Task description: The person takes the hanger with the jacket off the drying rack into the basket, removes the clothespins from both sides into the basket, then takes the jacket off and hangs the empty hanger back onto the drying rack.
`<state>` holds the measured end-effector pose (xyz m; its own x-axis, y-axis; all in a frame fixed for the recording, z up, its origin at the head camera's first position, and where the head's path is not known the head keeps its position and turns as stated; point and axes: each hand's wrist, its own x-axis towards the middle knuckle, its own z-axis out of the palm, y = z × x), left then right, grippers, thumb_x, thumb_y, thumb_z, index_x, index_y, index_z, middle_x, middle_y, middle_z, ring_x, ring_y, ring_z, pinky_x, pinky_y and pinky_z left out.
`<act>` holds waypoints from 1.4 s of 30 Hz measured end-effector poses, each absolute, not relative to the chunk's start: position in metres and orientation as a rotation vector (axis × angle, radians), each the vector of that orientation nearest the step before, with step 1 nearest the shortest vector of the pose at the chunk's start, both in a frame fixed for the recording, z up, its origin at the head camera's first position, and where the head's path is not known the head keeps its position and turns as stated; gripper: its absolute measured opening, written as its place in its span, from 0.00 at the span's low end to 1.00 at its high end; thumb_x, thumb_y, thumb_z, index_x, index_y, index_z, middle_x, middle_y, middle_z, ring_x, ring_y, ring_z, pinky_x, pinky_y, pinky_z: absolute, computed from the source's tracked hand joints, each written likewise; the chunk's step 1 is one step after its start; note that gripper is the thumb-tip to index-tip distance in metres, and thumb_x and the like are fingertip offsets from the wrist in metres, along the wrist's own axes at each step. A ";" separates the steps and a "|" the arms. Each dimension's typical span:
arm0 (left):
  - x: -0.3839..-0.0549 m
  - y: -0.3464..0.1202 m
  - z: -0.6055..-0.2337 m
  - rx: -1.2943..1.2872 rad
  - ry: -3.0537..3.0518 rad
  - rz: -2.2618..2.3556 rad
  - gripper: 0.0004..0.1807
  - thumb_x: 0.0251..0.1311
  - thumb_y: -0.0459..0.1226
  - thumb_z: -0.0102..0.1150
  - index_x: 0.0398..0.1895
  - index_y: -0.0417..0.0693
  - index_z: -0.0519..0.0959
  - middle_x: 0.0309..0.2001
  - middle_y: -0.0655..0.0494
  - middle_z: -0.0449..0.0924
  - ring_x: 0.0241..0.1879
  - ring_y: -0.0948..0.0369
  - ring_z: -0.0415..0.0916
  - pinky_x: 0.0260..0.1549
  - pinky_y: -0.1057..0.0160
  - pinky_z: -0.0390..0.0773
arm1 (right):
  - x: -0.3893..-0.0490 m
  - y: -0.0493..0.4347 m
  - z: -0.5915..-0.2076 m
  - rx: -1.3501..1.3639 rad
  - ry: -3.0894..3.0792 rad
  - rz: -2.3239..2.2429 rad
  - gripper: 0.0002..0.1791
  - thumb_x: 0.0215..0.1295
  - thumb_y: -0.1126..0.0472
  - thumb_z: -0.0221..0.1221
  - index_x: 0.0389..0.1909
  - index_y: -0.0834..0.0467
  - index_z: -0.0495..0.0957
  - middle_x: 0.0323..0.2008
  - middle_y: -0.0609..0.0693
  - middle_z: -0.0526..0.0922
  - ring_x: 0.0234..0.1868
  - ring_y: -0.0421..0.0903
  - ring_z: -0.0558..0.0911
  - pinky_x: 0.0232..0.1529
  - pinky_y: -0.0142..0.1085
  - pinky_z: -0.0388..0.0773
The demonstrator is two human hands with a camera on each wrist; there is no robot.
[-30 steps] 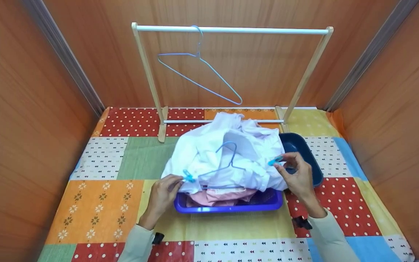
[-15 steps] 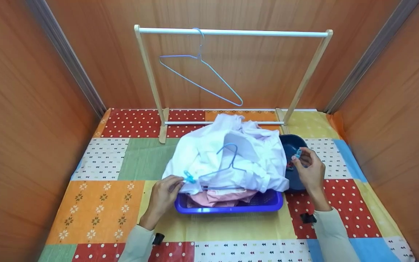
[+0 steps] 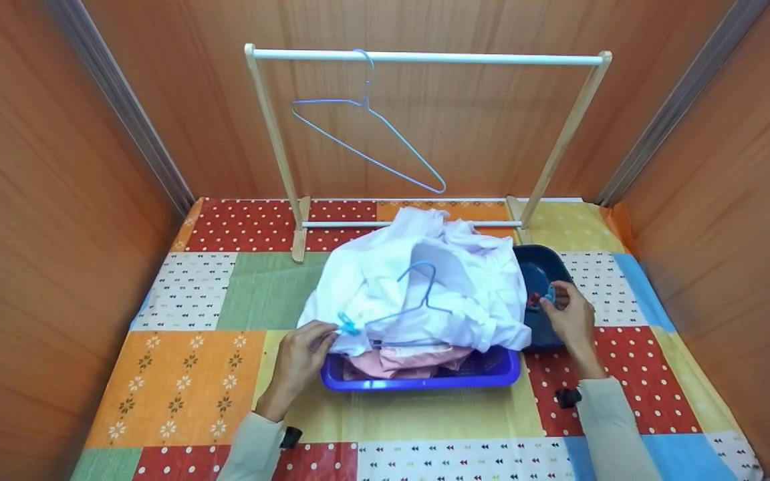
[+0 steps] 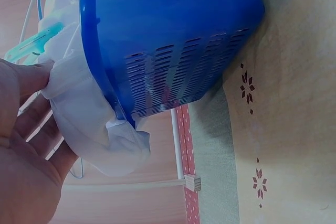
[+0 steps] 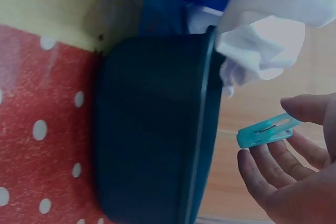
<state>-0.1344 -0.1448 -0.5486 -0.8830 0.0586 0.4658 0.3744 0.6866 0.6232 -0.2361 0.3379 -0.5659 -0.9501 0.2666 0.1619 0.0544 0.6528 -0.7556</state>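
In the head view my left hand (image 3: 304, 357) pinches the front left edge of a white garment (image 3: 365, 280). A turquoise clothespin (image 4: 35, 44) sits at that edge, just beyond the thumb. My right hand (image 3: 569, 317) pinches another turquoise clothespin (image 5: 266, 130) between thumb and fingers, over the dark teal tub (image 5: 152, 129). On top of the garment lies a blue wire hanger (image 3: 428, 294), its hook upward and its lower bar partly hidden in the cloth. The garment is heaped over a purple-blue basket (image 3: 422, 383), with pink cloth (image 3: 405, 361) beneath it.
Behind the basket stands a rack with a white top bar (image 3: 478, 59) and wooden legs. One bare wire hanger (image 3: 385, 166) hangs from it, left of the middle. Small red items (image 3: 533, 300) lie in the tub. Wooden panels (image 3: 37, 267) enclose the patchwork-covered surface.
My right hand has moved right, from the garment's right edge to over the tub, carrying its clothespin, then lowered slightly. The left hand stays at the garment's left edge.
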 end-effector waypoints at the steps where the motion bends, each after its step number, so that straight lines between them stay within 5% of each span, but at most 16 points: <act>1: -0.134 -0.145 -0.548 -0.331 -2.493 -1.052 0.08 0.56 0.29 0.68 0.39 0.45 0.87 0.36 0.56 0.88 0.37 0.60 0.86 0.39 0.58 0.85 | -0.237 0.339 -0.568 -0.265 -2.639 1.165 0.22 0.62 0.66 0.63 0.58 0.65 0.74 0.52 0.66 0.81 0.52 0.61 0.81 0.54 0.52 0.78; 10: -0.134 -0.145 -0.550 -0.345 -2.468 -1.072 0.08 0.55 0.29 0.68 0.39 0.44 0.86 0.35 0.56 0.87 0.37 0.59 0.86 0.39 0.58 0.85 | -0.236 0.344 -0.574 -0.278 -2.703 1.192 0.26 0.62 0.67 0.62 0.61 0.65 0.72 0.58 0.67 0.77 0.58 0.63 0.78 0.60 0.54 0.73; 18: -0.134 -0.145 -0.551 -0.354 -2.457 -1.060 0.08 0.55 0.28 0.68 0.39 0.44 0.86 0.35 0.55 0.87 0.37 0.59 0.86 0.39 0.58 0.85 | -0.223 0.326 -0.540 -0.152 -2.529 1.342 0.23 0.64 0.67 0.61 0.60 0.65 0.73 0.57 0.64 0.78 0.59 0.60 0.78 0.65 0.51 0.71; 24: -0.134 -0.145 -0.551 -0.354 -2.464 -1.050 0.08 0.56 0.29 0.68 0.39 0.44 0.86 0.35 0.55 0.87 0.37 0.59 0.86 0.40 0.58 0.85 | -0.209 0.299 -0.505 -0.026 -2.411 1.468 0.20 0.66 0.64 0.61 0.58 0.64 0.75 0.56 0.60 0.81 0.57 0.53 0.80 0.63 0.39 0.74; 33: -0.135 -0.144 -0.550 -0.351 -2.450 -1.063 0.08 0.55 0.29 0.68 0.39 0.44 0.86 0.35 0.54 0.87 0.37 0.59 0.86 0.39 0.58 0.85 | -0.172 0.249 -0.434 0.243 -2.276 1.580 0.15 0.65 0.74 0.58 0.52 0.74 0.76 0.50 0.67 0.81 0.53 0.57 0.81 0.54 0.21 0.75; 42: -0.137 -0.145 -0.553 -0.374 -2.396 -1.017 0.07 0.54 0.30 0.69 0.37 0.44 0.86 0.33 0.55 0.87 0.34 0.59 0.85 0.36 0.57 0.83 | -0.164 0.215 -0.434 0.653 -2.183 1.515 0.15 0.59 0.77 0.62 0.47 0.67 0.81 0.46 0.61 0.84 0.49 0.45 0.83 0.56 0.30 0.78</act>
<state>-0.1366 -0.1450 -0.5529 -0.8340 0.0532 0.5491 0.4319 0.6822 0.5899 -0.1636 0.2148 -0.4343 -0.8099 -0.1470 0.5679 -0.5834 0.3026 -0.7537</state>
